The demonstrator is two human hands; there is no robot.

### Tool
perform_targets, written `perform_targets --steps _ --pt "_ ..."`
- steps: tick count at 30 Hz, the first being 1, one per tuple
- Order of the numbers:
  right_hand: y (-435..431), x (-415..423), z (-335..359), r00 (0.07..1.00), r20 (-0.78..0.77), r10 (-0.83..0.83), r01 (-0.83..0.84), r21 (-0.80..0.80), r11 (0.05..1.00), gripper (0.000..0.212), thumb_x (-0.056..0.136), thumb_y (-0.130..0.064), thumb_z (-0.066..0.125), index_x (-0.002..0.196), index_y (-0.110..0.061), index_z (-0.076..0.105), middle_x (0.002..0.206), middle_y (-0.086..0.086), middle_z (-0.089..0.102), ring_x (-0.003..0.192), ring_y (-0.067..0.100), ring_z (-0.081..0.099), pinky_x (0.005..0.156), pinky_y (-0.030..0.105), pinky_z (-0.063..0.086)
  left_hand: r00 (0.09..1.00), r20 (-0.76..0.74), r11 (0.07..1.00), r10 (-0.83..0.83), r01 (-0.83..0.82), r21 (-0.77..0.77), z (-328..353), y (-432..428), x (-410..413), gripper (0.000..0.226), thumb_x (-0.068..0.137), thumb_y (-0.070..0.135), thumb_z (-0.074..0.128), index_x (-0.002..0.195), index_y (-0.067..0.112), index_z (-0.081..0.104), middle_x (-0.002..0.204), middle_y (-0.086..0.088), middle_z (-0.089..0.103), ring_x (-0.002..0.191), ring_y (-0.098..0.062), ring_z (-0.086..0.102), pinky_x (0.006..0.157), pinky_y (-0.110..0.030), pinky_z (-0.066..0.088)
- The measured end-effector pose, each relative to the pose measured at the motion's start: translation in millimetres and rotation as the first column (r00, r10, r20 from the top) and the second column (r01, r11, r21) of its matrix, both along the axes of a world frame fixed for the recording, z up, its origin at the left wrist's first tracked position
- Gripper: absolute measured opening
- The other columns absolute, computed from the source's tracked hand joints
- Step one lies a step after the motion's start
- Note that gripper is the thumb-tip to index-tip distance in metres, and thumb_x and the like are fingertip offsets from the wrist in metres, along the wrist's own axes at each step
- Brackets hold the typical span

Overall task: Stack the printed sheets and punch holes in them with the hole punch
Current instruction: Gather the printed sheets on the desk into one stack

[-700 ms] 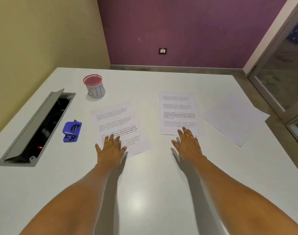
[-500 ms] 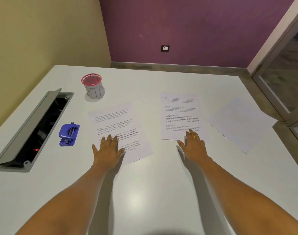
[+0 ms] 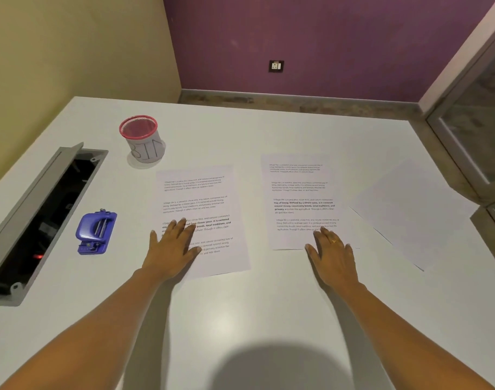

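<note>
Left hand [image 3: 171, 250] flat, fingers straight, on left sheet [image 3: 198, 218]. Right hand [image 3: 332, 256] flat, fingers straight, on middle sheet [image 3: 299, 201] near edge. Punch [image 3: 95, 230] untouched.

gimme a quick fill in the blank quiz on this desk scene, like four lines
1. The hole punch is ___ in colour.
2. The left hand lies flat on a printed sheet, and the hole punch sits to that sheet's ___ side.
3. The cup with the red rim bears the word ___.
4. The right hand wears a ___ on one finger.

Missing words: blue; left; BIN; ring
</note>
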State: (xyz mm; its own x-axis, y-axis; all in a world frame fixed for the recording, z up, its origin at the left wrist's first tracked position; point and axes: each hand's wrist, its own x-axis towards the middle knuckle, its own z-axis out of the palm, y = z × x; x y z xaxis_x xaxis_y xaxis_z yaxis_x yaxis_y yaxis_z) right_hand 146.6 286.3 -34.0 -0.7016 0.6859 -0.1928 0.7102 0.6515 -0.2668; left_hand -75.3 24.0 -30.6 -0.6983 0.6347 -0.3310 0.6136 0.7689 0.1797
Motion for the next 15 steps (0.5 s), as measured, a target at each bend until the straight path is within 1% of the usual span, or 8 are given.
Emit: perform_targets --steps 2,3,5,7,9,11,13,15 --pt "0 2 0 0.998 -0.062 -0.027 0.031 0.063 0.998 0.043 0.095 -0.036 0.041 0.129 -0.012 0.05 0.142 0.008 0.045 0.133 0.026 0.037 0.106 0.047 0.029 0.997 0.013 0.993 0.076 -0.077 0.088 -3 0 -2 0.057 0.094 0.046 0.037 0.143 0.02 0.028 0.157 0.0 0.016 0.146 -0.02 0.009 0.114 -0.053 0.008" --pt "2 2 0 0.994 -0.096 -0.046 0.054 0.083 0.995 0.039 0.094 -0.034 0.044 0.122 -0.01 0.055 0.135 0.01 0.052 0.126 0.028 0.044 0.101 0.046 0.034 0.99 0.013 0.976 0.139 -0.139 0.168 -4 0 -2 0.053 0.094 0.043 0.04 0.139 0.017 0.036 0.154 -0.003 0.023 0.145 -0.022 0.015 0.113 -0.053 0.011" --pt "6 0 3 0.982 -0.154 -0.112 0.126 0.085 0.988 0.034 0.092 -0.029 0.048 0.115 -0.007 0.06 0.124 0.012 0.059 0.117 0.03 0.049 0.094 0.043 0.037 0.956 0.012 0.897 0.294 -0.28 0.342 -2 3 -2 0.046 0.092 0.034 0.049 0.129 0.007 0.049 0.147 -0.013 0.036 0.139 -0.027 0.029 0.111 -0.05 0.021" --pt "12 -2 7 0.952 -0.207 -0.226 0.238 0.038 0.97 0.033 0.09 -0.024 0.053 0.116 -0.005 0.059 0.124 0.013 0.057 0.117 0.031 0.047 0.095 0.042 0.037 0.891 0.031 0.801 0.453 -0.421 0.425 2 7 -2 0.046 0.089 0.026 0.056 0.126 -0.001 0.051 0.143 -0.022 0.039 0.136 -0.032 0.032 0.11 -0.045 0.025" --pt "19 -3 10 0.906 -0.221 -0.362 0.364 -0.037 0.931 0.039 0.088 -0.022 0.058 0.121 -0.003 0.055 0.128 0.015 0.052 0.12 0.033 0.044 0.097 0.044 0.037 0.814 0.058 0.729 0.578 -0.547 0.412 7 11 -3 0.054 0.085 0.024 0.062 0.129 -0.004 0.047 0.145 -0.024 0.034 0.136 -0.036 0.029 0.11 -0.045 0.026" --pt "27 -4 13 0.868 -0.148 -0.474 0.466 -0.086 0.88 0.051 0.085 -0.025 0.062 0.128 -0.001 0.048 0.133 0.018 0.046 0.123 0.035 0.039 0.096 0.047 0.038 0.754 0.094 0.685 0.651 -0.635 0.357 11 15 -5 0.065 0.081 0.026 0.068 0.131 -0.006 0.042 0.143 -0.026 0.033 0.134 -0.039 0.03 0.108 -0.049 0.029" --pt "33 -3 14 0.843 -0.047 -0.537 0.53 -0.1 0.842 0.062 0.082 -0.032 0.066 0.131 0.0 0.042 0.134 0.021 0.042 0.125 0.037 0.036 0.096 0.049 0.039 0.699 0.144 0.646 0.7 -0.706 0.289 15 18 -7 0.073 0.077 0.028 0.072 0.131 -0.008 0.038 0.137 -0.027 0.038 0.129 -0.041 0.034 0.103 -0.05 0.034" --pt "37 -4 15 0.825 -0.004 -0.565 0.561 -0.122 0.819 0.069 0.079 -0.035 0.068 0.131 0.001 0.039 0.134 0.022 0.041 0.126 0.037 0.035 0.096 0.049 0.039 0.677 0.15 0.64 0.72 -0.732 0.232 17 20 -6 0.076 0.074 0.029 0.075 0.127 -0.01 0.038 0.131 -0.028 0.041 0.124 -0.042 0.038 0.098 -0.049 0.037"
